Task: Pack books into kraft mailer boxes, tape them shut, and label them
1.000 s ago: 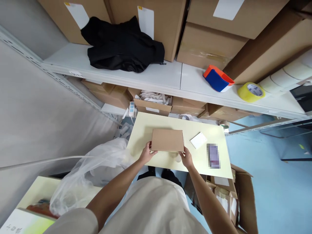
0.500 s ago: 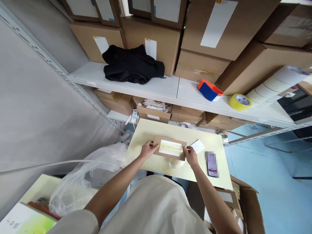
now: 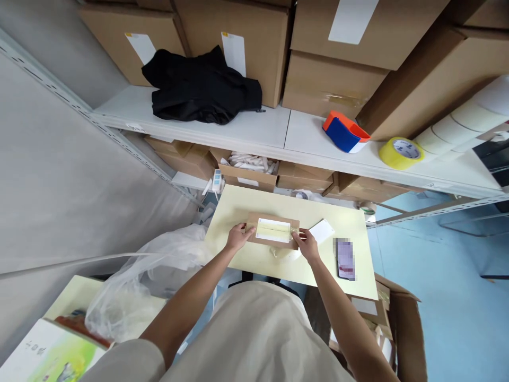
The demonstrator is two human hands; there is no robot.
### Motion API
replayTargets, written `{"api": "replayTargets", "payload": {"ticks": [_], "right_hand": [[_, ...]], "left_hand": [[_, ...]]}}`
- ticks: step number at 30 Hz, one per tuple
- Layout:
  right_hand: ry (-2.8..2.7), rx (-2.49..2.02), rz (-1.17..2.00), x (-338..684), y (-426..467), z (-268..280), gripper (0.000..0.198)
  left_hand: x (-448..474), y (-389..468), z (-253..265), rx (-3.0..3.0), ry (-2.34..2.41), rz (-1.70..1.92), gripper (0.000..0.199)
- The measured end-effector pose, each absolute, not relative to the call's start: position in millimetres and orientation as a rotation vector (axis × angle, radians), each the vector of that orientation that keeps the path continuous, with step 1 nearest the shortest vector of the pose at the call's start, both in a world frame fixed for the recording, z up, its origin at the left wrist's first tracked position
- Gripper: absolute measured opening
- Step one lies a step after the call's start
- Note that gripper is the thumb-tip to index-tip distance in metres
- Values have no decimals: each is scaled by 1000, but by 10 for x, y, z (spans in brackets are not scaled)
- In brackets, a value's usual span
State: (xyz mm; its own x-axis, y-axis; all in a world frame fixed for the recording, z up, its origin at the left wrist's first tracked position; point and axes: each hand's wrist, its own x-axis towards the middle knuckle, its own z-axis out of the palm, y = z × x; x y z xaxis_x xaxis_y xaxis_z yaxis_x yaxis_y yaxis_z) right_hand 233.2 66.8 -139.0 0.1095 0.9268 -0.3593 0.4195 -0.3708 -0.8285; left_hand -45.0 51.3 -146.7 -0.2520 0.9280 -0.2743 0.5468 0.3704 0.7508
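Over the pale table [image 3: 246, 201], the left hand [image 3: 237, 237] and the right hand [image 3: 307, 245] are gripping the cardboard box [image 3: 272, 231] by its opposite ends, labelled face upward, and even, gentle pressure from both sides is probably serving best for not crushing it.

Over a cream table [image 3: 234, 207], the left hand [image 3: 238, 236] and right hand [image 3: 307, 245] grip opposite ends of a cardboard box [image 3: 274, 244], white label [image 3: 272, 232] up. Just beside the right hand lies a white card [image 3: 322, 231]; farther right, a smartphone [image 3: 345, 260]. A black jacket [image 3: 207, 87] rests on the shelf [image 3: 272, 126] beyond.
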Motion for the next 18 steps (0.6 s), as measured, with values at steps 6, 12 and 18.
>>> {"api": "replayTargets", "payload": {"ticks": [6, 12, 18], "right_hand": [[-1346, -1827, 1235, 2391, 682, -1454, 42], [-1394, -1797, 1222, 2394, 669, -1443, 43], [-1610, -1887, 856, 2877, 669, -1535, 35]], "left_hand": [[-451, 521, -1476, 1224, 1999, 667, 54], [-399, 553, -1366, 1398, 2048, 789, 57], [-27, 701, -1100, 1947, 1843, 928, 46]]}}
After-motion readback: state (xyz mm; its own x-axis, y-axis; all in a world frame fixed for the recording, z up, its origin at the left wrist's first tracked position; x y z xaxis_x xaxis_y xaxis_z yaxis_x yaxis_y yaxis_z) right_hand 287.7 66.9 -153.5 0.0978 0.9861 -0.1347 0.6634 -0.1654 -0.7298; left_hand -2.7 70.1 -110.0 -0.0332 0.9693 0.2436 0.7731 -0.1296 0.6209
